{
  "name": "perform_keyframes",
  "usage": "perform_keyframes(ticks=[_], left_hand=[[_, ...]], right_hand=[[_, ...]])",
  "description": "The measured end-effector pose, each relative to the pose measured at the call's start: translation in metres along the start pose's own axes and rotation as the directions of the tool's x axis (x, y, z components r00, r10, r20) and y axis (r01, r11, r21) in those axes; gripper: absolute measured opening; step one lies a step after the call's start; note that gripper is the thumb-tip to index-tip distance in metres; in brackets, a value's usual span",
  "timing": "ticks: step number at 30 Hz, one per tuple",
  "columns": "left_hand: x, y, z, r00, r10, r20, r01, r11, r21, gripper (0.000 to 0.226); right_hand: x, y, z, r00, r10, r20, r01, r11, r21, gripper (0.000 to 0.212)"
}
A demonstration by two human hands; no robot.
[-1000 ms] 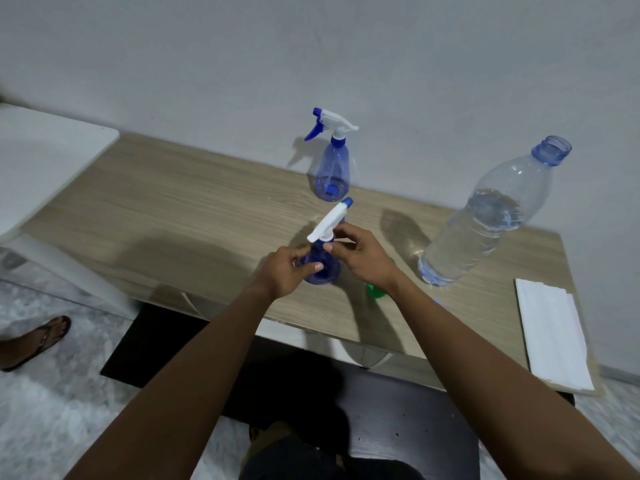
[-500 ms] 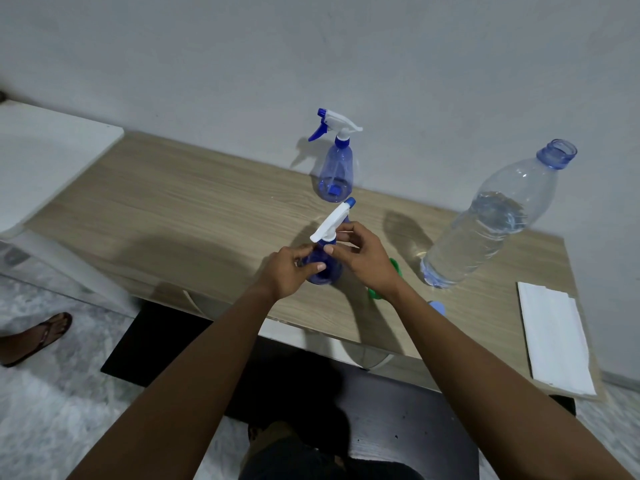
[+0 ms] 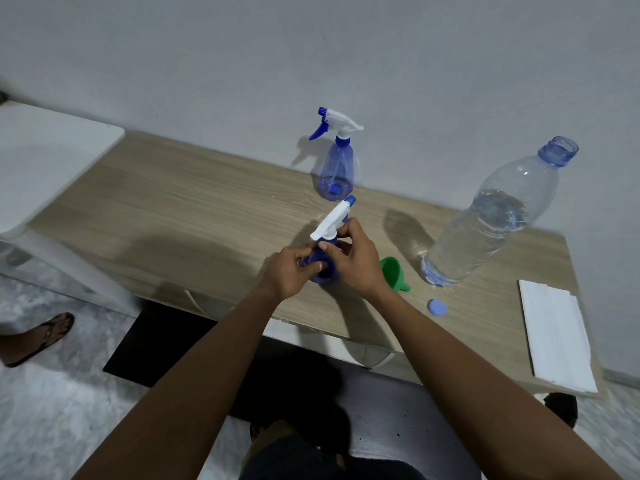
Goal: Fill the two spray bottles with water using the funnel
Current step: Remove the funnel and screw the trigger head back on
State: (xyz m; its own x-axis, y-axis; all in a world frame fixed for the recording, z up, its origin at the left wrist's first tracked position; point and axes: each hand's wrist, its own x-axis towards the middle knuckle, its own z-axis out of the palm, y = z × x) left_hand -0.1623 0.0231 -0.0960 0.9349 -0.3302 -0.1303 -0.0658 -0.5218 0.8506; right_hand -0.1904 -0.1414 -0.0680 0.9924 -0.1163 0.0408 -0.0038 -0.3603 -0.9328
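A small blue spray bottle (image 3: 327, 271) with a white trigger head (image 3: 332, 220) stands near the table's front edge. My left hand (image 3: 289, 270) grips its body, and my right hand (image 3: 353, 259) pinches the neck just under the head. A second blue spray bottle (image 3: 336, 171) stands upright by the wall, untouched. A green funnel (image 3: 393, 271) lies on its side just right of my right hand. An uncapped clear water bottle (image 3: 491, 220), about two-thirds full, stands at the right. Its blue cap (image 3: 436, 307) lies on the table in front of it.
The wooden table (image 3: 173, 216) runs along a white wall. A folded white cloth (image 3: 554, 337) lies at its right end. A white surface (image 3: 45, 157) adjoins the left end. Another person's sandalled foot (image 3: 41, 336) is on the floor at left.
The view has shifted, so the funnel and the cap beside my right hand now show. Both hands stay on the near spray bottle, with my right fingers working at its neck.
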Motion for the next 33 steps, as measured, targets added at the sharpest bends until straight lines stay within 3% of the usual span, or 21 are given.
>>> perform_keyframes(ticks=[7,10,18,22,25,30,33], left_hand=[[0.001,0.002,-0.003,1.0,0.004,0.024,-0.004,1.0,0.01,0.043],[0.0,0.002,-0.004,1.0,0.005,0.028,-0.005,1.0,0.014,0.044],[-0.007,0.01,-0.004,1.0,-0.002,0.017,0.003,1.0,-0.024,0.043],[-0.013,0.016,-0.007,0.994,-0.026,0.109,0.044,0.985,-0.166,0.037],[-0.019,0.013,-0.016,0.976,-0.078,0.205,0.143,0.933,-0.329,0.046],[-0.019,0.006,-0.039,0.923,-0.13,0.362,0.257,0.908,-0.331,0.053],[-0.022,0.008,-0.044,0.897,-0.161,0.412,0.294,0.913,-0.282,0.045]], right_hand=[[0.002,0.002,-0.013,0.997,-0.005,0.077,-0.009,0.984,0.176,0.026],[0.003,0.0,-0.015,0.991,-0.053,0.126,0.036,0.99,0.135,0.022],[0.003,-0.006,-0.013,0.993,-0.019,0.118,0.007,0.994,0.106,0.018],[-0.006,-0.009,-0.017,0.987,-0.02,0.159,-0.001,0.992,0.129,0.02],[-0.014,-0.015,-0.021,0.982,0.003,0.188,-0.036,0.984,0.175,0.021],[-0.021,-0.023,-0.02,0.957,0.124,0.262,-0.214,0.912,0.35,0.023],[-0.023,-0.026,-0.014,0.948,0.201,0.246,-0.287,0.874,0.393,0.02]])
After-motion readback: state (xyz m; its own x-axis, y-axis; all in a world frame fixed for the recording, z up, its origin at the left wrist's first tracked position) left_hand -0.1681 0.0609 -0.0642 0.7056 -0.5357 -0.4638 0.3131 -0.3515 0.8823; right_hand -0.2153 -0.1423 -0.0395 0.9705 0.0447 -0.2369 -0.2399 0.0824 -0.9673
